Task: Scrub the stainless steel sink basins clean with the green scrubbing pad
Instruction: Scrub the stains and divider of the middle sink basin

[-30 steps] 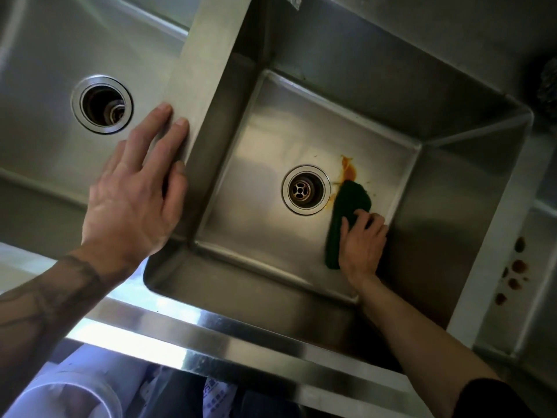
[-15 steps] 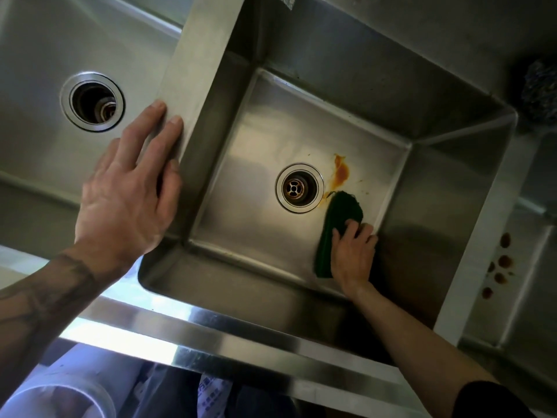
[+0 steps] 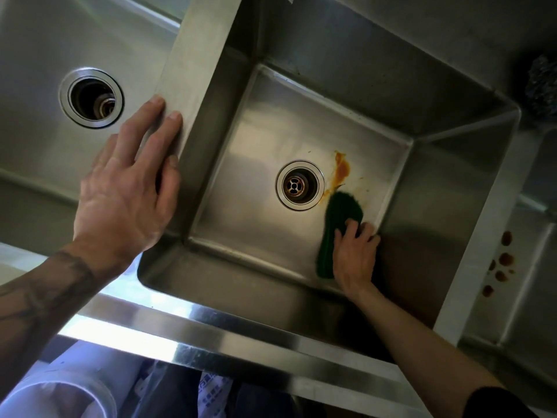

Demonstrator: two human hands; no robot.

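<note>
The middle steel basin (image 3: 259,140) has an orange stain (image 3: 342,168) on its floor just right of the drain (image 3: 300,185). A green scrubbing pad (image 3: 342,211) lies on the floor below the stain, its far tip touching the stain's lower smear. My right hand (image 3: 355,257) grips the pad's near half, fingers curled over it and pressing it down. My left hand (image 3: 126,200) rests flat on the divider (image 3: 202,55) between the left and middle basins, fingers straight.
The left basin (image 3: 33,49) has an open drain hole (image 3: 91,98). Several brown spots (image 3: 503,260) mark the ledge to the right of the middle basin. A dark scouring ball (image 3: 542,86) sits at the far right. The front rim (image 3: 211,336) runs along the bottom.
My right hand has drawn the pad back toward me, off the stain, so more of the orange mark shows. My left hand stays on the divider.
</note>
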